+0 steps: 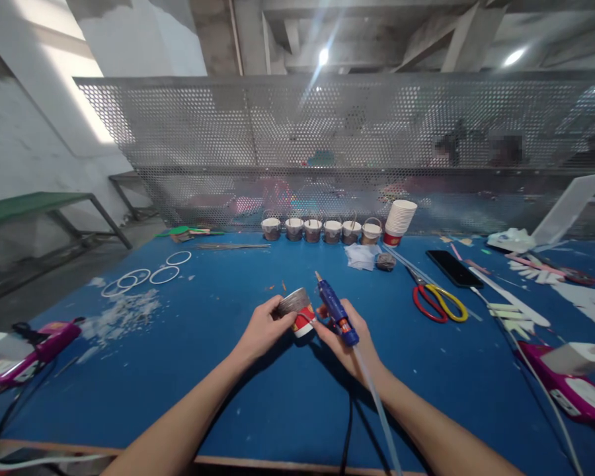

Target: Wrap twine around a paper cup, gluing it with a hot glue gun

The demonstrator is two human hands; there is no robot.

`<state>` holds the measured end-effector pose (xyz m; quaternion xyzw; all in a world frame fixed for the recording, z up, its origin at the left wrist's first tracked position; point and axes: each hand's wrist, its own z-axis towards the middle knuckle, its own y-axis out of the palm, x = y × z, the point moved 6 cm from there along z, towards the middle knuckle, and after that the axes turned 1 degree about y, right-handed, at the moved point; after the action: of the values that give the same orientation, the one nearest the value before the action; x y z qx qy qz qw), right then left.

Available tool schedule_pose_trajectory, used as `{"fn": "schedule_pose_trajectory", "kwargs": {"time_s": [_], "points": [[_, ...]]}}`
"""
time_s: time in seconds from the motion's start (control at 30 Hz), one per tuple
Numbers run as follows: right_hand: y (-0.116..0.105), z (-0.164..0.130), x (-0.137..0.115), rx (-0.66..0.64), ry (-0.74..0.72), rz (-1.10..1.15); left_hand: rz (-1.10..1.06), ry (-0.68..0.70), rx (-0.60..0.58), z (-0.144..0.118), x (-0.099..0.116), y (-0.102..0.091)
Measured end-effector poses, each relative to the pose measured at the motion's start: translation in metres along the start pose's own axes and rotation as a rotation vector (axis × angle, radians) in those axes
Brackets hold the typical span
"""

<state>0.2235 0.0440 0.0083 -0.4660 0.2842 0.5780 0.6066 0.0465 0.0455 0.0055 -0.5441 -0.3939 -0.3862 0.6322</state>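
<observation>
My left hand (264, 328) grips a small paper cup (300, 311) tipped on its side, its rim wrapped in grey material and its lower part red and white. My right hand (350, 342) holds a blue glue gun (336, 311) right beside the cup, nozzle pointing up and away, a clear glue stick trailing back toward me. Both hands hover over the middle of the blue table (188, 357).
A row of finished little cup baskets (322, 229) and a stack of white cups (399, 221) stand at the back. Red-yellow scissors (439, 301), a black phone (454, 268), white rings (143, 274), pink glue guns (34, 350) (570, 387) and paper scraps lie around. A perforated metal screen (347, 145) rises behind.
</observation>
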Motion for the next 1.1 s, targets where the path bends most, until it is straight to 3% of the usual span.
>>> {"fn": "schedule_pose_trajectory", "kwargs": {"time_s": [0.37, 0.9, 1.1], "points": [[0.006, 0.000, 0.003, 0.077, -0.105, -0.134, 0.046, 0.022, -0.048, -0.004, -0.001, 0.009], [0.003, -0.001, 0.001, 0.071, 0.011, -0.017, 0.190, 0.136, -0.030, -0.011, 0.025, 0.013], [0.003, 0.001, 0.000, 0.061, 0.031, 0.008, 0.152, 0.098, -0.003, -0.010, 0.023, 0.010]]}}
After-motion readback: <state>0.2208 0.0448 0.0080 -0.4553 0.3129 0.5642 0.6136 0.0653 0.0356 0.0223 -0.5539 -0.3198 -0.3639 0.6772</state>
